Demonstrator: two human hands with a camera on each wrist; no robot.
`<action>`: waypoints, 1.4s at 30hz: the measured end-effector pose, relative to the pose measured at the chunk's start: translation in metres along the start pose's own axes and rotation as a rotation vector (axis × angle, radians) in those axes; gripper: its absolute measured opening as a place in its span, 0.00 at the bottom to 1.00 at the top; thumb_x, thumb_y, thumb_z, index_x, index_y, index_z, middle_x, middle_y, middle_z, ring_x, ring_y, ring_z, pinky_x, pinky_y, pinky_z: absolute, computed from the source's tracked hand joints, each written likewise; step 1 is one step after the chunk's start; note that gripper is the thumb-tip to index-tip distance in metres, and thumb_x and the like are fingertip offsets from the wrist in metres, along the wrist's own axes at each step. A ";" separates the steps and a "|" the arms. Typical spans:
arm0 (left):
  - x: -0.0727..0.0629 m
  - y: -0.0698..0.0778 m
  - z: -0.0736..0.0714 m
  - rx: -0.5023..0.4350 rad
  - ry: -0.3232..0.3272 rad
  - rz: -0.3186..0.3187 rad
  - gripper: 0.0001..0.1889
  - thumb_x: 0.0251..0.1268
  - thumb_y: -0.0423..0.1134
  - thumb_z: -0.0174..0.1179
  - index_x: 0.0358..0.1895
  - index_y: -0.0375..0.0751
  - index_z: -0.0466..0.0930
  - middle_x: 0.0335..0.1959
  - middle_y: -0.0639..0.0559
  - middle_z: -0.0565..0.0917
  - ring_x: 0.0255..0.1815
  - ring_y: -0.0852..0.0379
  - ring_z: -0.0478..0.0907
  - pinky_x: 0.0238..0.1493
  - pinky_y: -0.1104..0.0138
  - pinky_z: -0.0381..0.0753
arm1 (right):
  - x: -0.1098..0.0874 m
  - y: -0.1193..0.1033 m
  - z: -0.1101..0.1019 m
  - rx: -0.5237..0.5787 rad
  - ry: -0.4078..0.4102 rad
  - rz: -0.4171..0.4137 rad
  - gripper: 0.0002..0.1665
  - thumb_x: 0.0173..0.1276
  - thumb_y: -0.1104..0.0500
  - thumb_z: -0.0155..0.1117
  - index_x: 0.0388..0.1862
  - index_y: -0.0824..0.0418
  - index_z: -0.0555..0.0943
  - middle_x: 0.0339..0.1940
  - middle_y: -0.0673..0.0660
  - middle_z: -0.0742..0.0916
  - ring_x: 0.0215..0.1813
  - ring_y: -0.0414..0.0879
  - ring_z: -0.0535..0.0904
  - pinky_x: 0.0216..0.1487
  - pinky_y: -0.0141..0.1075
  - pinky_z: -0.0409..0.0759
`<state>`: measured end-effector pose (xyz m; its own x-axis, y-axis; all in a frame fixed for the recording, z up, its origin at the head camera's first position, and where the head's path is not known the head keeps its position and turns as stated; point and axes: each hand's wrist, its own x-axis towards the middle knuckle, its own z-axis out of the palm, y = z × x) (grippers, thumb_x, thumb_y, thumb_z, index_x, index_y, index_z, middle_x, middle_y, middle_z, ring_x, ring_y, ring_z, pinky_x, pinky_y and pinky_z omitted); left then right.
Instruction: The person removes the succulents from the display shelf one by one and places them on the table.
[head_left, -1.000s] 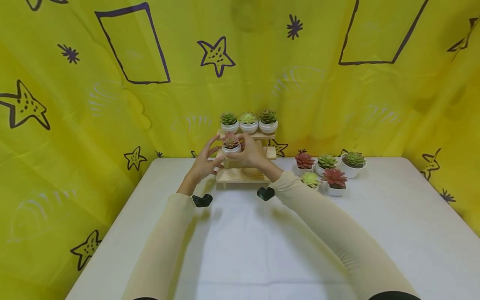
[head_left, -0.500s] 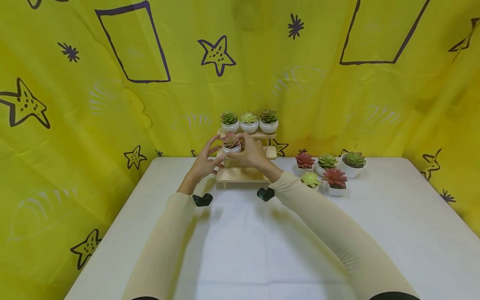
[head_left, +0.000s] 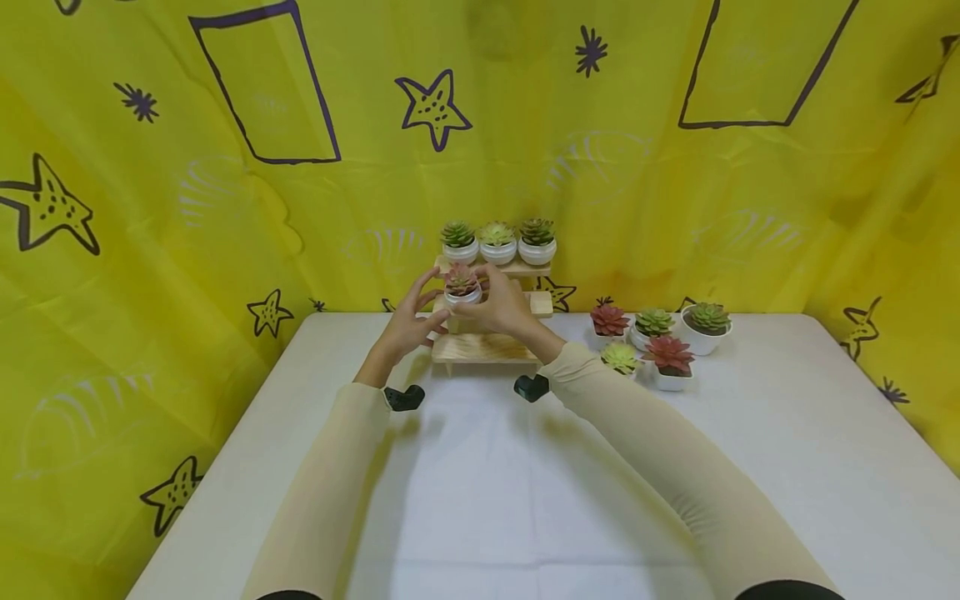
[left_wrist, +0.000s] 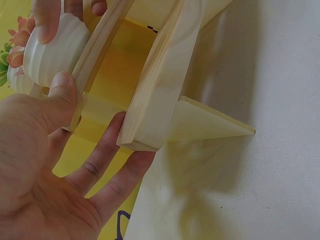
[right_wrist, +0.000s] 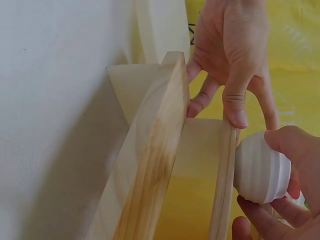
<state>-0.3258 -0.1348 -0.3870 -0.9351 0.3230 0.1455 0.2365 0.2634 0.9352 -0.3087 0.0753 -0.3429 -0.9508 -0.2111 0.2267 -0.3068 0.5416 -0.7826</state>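
A small white pot with a pinkish-red succulent point(head_left: 462, 280) stands on the middle step of a wooden plant stand point(head_left: 487, 346). My right hand point(head_left: 501, 304) holds this pot point(right_wrist: 257, 167) between thumb and fingers, its base against the step. At the stand's left end is my left hand point(head_left: 407, 325). In the left wrist view the left thumb point(left_wrist: 62, 97) rests on the middle step's edge beside the pot point(left_wrist: 57, 50); other fingers reach behind and touch the end of the lower step point(left_wrist: 160, 95). Part of the middle step is hidden behind the right hand.
Three green succulents, the middle one point(head_left: 498, 242) paler, line the top step point(head_left: 517, 268). Right of the stand, several potted succulents cluster on the white table point(head_left: 480, 483), including a red one point(head_left: 670, 358) in a square pot. A yellow patterned curtain point(head_left: 510, 158) surrounds the table.
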 end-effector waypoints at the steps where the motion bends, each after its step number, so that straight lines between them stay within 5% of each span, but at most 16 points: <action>1: 0.000 0.000 0.000 0.003 0.000 0.001 0.41 0.78 0.35 0.58 0.83 0.69 0.47 0.78 0.40 0.64 0.39 0.42 0.87 0.34 0.51 0.87 | 0.000 0.000 0.000 0.001 0.001 -0.004 0.39 0.63 0.52 0.79 0.68 0.61 0.72 0.61 0.63 0.83 0.64 0.57 0.78 0.62 0.50 0.77; 10: -0.001 0.002 0.000 0.014 0.007 -0.011 0.41 0.79 0.35 0.57 0.83 0.68 0.47 0.78 0.38 0.64 0.42 0.38 0.87 0.37 0.46 0.86 | 0.002 0.000 -0.006 -0.049 0.008 -0.046 0.39 0.62 0.51 0.78 0.68 0.62 0.74 0.61 0.63 0.83 0.63 0.58 0.78 0.62 0.50 0.76; 18: -0.002 0.001 0.000 0.016 0.007 -0.007 0.41 0.78 0.34 0.58 0.83 0.68 0.47 0.78 0.39 0.65 0.41 0.41 0.88 0.36 0.48 0.87 | -0.001 0.001 -0.018 0.080 -0.007 -0.120 0.39 0.65 0.53 0.77 0.71 0.63 0.71 0.66 0.62 0.79 0.64 0.56 0.77 0.60 0.50 0.78; 42: -0.001 0.001 0.001 0.027 0.023 -0.016 0.41 0.78 0.34 0.58 0.82 0.71 0.49 0.77 0.42 0.67 0.42 0.38 0.87 0.34 0.51 0.87 | -0.016 0.021 -0.050 0.067 -0.013 -0.106 0.39 0.62 0.56 0.78 0.70 0.60 0.73 0.63 0.61 0.81 0.62 0.57 0.78 0.64 0.52 0.77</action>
<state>-0.3242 -0.1344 -0.3862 -0.9446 0.2976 0.1385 0.2285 0.2930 0.9284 -0.3018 0.1307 -0.3339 -0.9123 -0.2749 0.3035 -0.4020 0.4603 -0.7915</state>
